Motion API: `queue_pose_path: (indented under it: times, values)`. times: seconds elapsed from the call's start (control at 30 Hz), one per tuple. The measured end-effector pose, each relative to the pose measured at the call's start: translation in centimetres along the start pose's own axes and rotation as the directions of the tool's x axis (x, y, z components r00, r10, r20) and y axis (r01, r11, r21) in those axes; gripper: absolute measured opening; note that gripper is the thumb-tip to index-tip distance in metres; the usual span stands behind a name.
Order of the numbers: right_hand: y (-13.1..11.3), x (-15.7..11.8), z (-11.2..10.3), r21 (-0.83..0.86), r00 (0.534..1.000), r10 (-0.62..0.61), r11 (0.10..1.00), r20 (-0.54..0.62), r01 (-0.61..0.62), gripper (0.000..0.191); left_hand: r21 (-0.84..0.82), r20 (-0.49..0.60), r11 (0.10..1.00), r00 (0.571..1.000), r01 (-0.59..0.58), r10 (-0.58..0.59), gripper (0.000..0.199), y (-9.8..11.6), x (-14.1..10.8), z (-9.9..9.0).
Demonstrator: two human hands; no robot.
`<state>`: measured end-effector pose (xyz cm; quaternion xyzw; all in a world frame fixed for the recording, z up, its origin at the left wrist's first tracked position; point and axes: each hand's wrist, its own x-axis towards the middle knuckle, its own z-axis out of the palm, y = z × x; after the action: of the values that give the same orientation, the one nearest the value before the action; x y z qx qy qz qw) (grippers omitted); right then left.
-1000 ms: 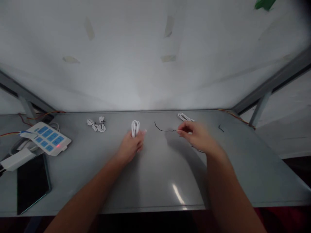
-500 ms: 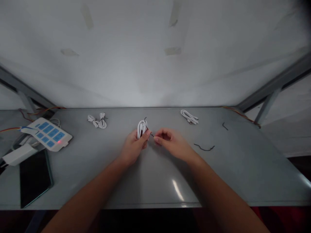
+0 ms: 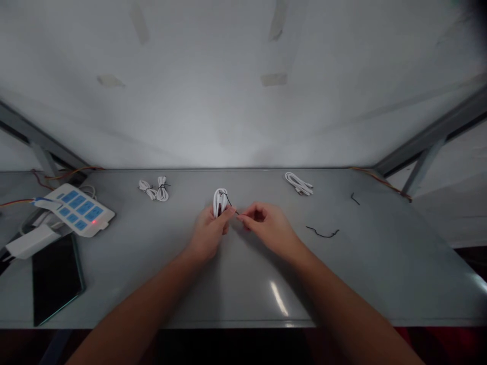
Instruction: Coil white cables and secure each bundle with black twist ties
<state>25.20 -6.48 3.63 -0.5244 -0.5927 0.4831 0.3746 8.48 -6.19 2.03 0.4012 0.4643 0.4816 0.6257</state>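
My left hand [image 3: 210,228] is closed around a coiled white cable [image 3: 219,198], whose loops stick up above the fingers. A thin black twist tie [image 3: 231,204] runs from the coil toward my right hand [image 3: 266,221]. Thumb and forefinger of that hand pinch the tie's end. Off to the right lie a loose coil of white cable [image 3: 299,183] and two separate black twist ties, a longer wavy one [image 3: 322,234] and a short bent one [image 3: 355,199]. Two tied white cable bundles [image 3: 162,189] rest together on the left.
A white power strip with blue sockets [image 3: 80,210] and a lit red light sits at the left, beside a white adapter [image 3: 32,241] and a dark tablet [image 3: 57,279]. The grey table [image 3: 243,304] meets a pale wall behind. Metal braces flank both sides.
The twist tie now stretches straighter between the coil and my right hand, and its upper end has swung down against the coil. The view has shifted slightly.
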Motion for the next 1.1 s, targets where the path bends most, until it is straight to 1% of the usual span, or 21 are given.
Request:
queue_pose_path:
  times: [0.03, 0.1, 0.17, 0.23, 0.33, 0.4, 0.47, 0.53, 0.57, 0.67, 0.73, 0.8, 0.9, 1.0, 1.1]
  values:
    - [0.0, -0.1, 0.2, -0.085, 0.998, -0.054, 0.995, -0.042, 0.05, 0.014, 0.009, -0.025, 1.0, 1.0, 0.008, -0.008, 0.033, -0.1, 0.0, 0.1]
    - [0.2, -0.1, 0.6, -0.227, 0.986, -0.148, 0.966, -0.078, 0.127, 0.012, 0.033, -0.086, 0.999, 0.996, 0.019, -0.016, 0.03, -0.1, 0.0, 0.1]
    - [0.5, -0.1, 1.0, -0.309, 0.978, -0.188, 0.939, -0.09, 0.152, 0.013, 0.087, -0.154, 0.996, 0.988, 0.011, 0.003, 0.027, -0.2, 0.0, 0.1]
    - [0.7, -0.1, 1.3, -0.328, 0.981, -0.179, 0.933, -0.077, 0.145, 0.014, 0.19, -0.207, 0.982, 0.977, -0.01, 0.05, 0.025, 0.0, 0.0, -0.1]
    - [0.8, 0.0, 1.3, -0.267, 0.987, -0.153, 0.951, 0.041, 0.159, 0.01, 0.378, -0.212, 0.924, 0.967, -0.053, 0.142, 0.022, 0.6, -0.1, -0.3]
    - [0.6, 0.0, 0.8, -0.197, 0.987, -0.125, 0.97, 0.097, 0.142, 0.004, 0.474, -0.161, 0.876, 0.97, -0.087, 0.184, 0.021, 1.2, -0.3, -0.3]
    - [0.2, 0.1, -0.2, -0.098, 0.995, -0.072, 0.992, 0.069, 0.078, 0.017, 0.546, -0.092, 0.83, 0.976, -0.116, 0.197, 0.02, 1.8, -0.6, -0.2]
    - [-0.2, 0.3, -1.2, 0.031, 0.999, -0.025, 0.999, 0.028, 0.024, 0.031, 0.595, -0.003, 0.792, 0.985, -0.137, 0.172, 0.02, 2.1, -0.8, -0.1]
    - [-0.4, 0.4, -1.7, 0.096, 1.0, -0.017, 0.995, 0.027, 0.014, 0.035, 0.607, 0.043, 0.781, 0.988, -0.146, 0.15, 0.021, 2.2, -0.9, 0.0]
    - [-0.6, 0.6, -2.5, 0.23, 0.997, -0.033, 0.973, 0.065, 0.017, 0.034, 0.6, 0.174, 0.782, 0.982, -0.167, 0.076, 0.022, 2.1, -0.9, -0.1]
    - [-0.6, 0.6, -2.6, 0.265, 0.997, -0.037, 0.964, 0.067, 0.018, 0.032, 0.58, 0.217, 0.797, 0.975, -0.171, 0.051, 0.023, 2.1, -0.8, -0.3]
    - [-0.6, 0.6, -2.6, 0.281, 0.997, -0.032, 0.96, 0.07, 0.011, 0.032, 0.563, 0.237, 0.812, 0.971, -0.156, 0.022, 0.028, 2.1, -0.7, -0.6]
    - [-0.5, 0.5, -2.6, 0.302, 0.995, -0.005, 0.953, 0.104, -0.027, 0.031, 0.556, 0.262, 0.822, 0.965, -0.124, -0.032, 0.035, 2.2, -0.5, -0.9]
    - [-0.5, 0.6, -2.6, 0.301, 0.994, 0.033, 0.952, 0.1, -0.062, 0.032, 0.568, 0.284, 0.813, 0.958, -0.126, -0.05, 0.037, 2.4, -0.5, -1.1]
    - [-0.4, 0.7, -2.6, 0.262, 0.995, 0.052, 0.962, 0.091, -0.074, 0.029, 0.586, 0.315, 0.797, 0.947, -0.147, -0.057, 0.037, 2.3, -0.5, -1.0]
